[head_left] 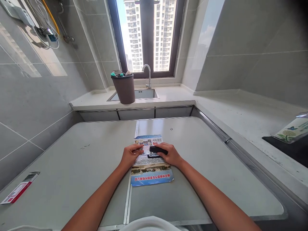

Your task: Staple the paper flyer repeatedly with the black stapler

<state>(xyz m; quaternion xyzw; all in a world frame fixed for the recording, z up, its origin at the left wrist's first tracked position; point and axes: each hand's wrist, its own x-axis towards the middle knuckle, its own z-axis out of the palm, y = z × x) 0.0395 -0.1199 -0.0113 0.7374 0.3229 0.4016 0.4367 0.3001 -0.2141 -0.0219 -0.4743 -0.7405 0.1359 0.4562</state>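
Observation:
My right hand (172, 154) is closed round a black stapler (158, 149), which points left over a printed leaflet (152, 175). Shiny metal shows along the stapler's underside, with a dark base below it. To the left of the stapler's nose, my left hand (130, 156) has its thumb and fingers pinched together over the leaflet. A small shiny piece seems to be at those fingertips, too small to make out. Blue edges, photos and upside-down red lettering mark the leaflet, which lies flat across the table's seam.
A grey folding table (192, 186) carries a red-and-white packet (20, 188) at left and a few tiny dark bits. Beyond it, a brown bin (124, 89) stands by a sink (145, 94) with a faucet (149, 75). A clear printed bag (292, 130) rests on the right counter.

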